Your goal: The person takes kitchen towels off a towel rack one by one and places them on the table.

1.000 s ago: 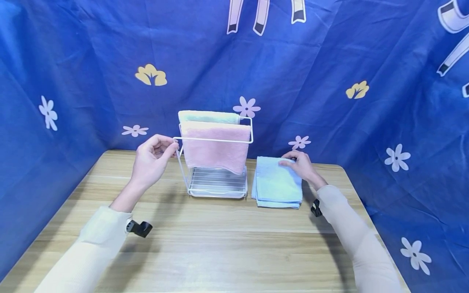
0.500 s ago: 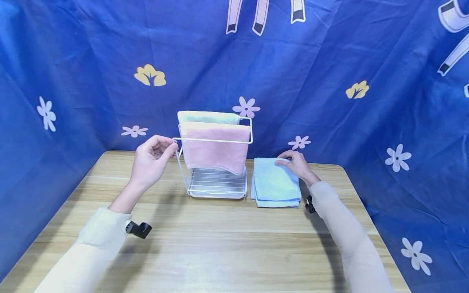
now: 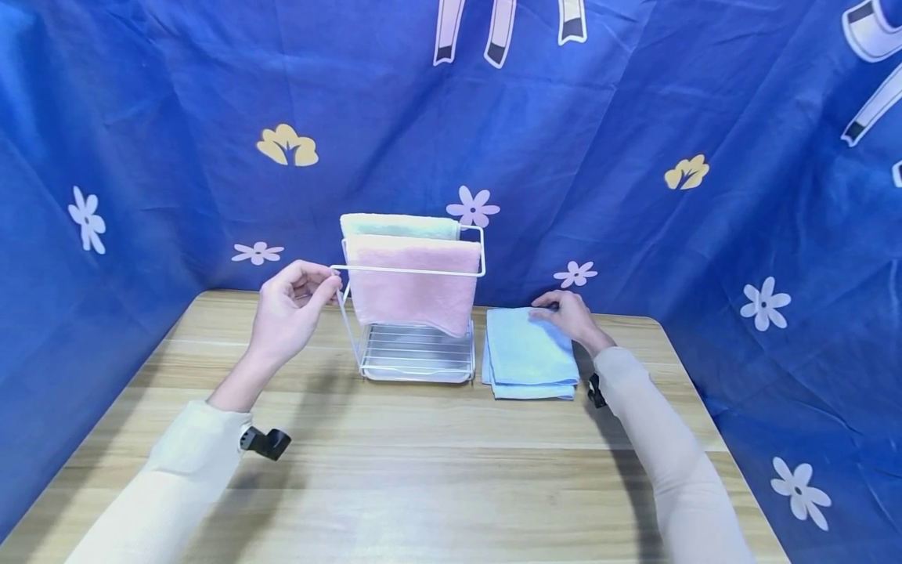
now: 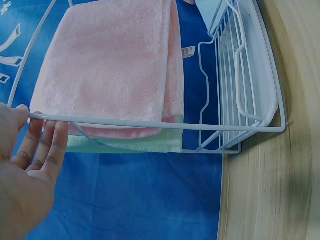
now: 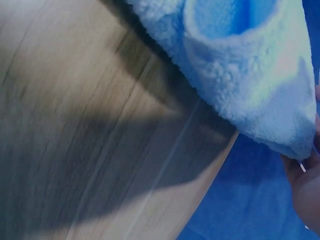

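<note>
Blue towel (image 3: pixel 532 348): folded in layers, on the right part of the table (image 3: pixel 437 478), just beside the white wire rack (image 3: pixel 416 271). Right hand (image 3: pixel 572 317) is at its far right corner, thumb and fingers pinching the edge. Right wrist view is partly blurred and cuts the hand off at the frame edge, but shows fluffy pile, a rounded fold and the corner in the fingers. Can't tell how much of the towel is clear of the wood.

Left hand (image 3: pixel 290 313) grips the rack at the front left corner of its top frame. In the left wrist view the thumb is on one side of the wire, fingers on the other.

Rack stands upright near the table's far edge. Pink towel (image 3: pixel 413 296) hangs behind the front bar; pale green towel (image 3: pixel 402 225) hangs behind the pink one. Small white label (image 4: pixel 188 52) sticks out by the pink towel's edge. Wire shelf and white tray (image 4: pixel 260 60) form the base.

Both sleeves are pale, with a black camera (image 3: pixel 266 443) at the left wrist. Blue printed cloth (image 3: pixel 395 117) surrounds the table.
</note>
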Demonstrator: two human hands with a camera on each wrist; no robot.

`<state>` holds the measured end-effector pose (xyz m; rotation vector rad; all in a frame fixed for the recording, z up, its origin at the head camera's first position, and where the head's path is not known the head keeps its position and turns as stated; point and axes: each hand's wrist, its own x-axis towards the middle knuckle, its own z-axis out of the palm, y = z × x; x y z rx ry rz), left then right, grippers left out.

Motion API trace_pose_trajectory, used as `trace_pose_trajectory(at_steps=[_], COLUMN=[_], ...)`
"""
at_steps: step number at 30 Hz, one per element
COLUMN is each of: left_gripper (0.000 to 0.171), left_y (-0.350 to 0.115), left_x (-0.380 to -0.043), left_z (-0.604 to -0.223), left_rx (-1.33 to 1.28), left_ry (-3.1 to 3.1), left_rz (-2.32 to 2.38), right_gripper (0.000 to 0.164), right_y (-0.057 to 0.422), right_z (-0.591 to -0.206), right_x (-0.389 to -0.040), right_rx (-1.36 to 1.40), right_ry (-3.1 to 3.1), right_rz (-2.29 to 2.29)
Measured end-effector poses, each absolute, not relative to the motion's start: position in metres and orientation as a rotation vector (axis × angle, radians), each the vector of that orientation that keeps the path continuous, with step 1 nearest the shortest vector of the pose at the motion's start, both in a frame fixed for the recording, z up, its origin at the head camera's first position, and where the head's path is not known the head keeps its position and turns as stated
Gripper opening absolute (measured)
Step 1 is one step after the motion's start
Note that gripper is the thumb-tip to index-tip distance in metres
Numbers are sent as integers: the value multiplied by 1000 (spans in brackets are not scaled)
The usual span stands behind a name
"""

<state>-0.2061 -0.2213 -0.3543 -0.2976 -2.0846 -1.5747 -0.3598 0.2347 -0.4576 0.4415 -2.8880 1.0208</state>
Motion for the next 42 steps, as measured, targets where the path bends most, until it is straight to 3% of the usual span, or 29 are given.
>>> trace_pose_trajectory(at_steps=[18, 30, 42], left_gripper=[18, 16, 19], left_y=[-221, -222, -223], left_x=[-205, -206, -206], left_z=[-353, -354, -355], left_rx=[-302, -305, -309], left_ry=[-2089, -2080, -2089], left_rz=[-1554, -1565, -1562], right_gripper=[35, 28, 31], right_y=[215, 188, 155], right_z=[-382, -325, -290], right_x=[-326, -297, -285], right_rx=[613, 722, 905], right_ry=[-2633, -2468, -2359], right_rz=[1170, 1220, 1223])
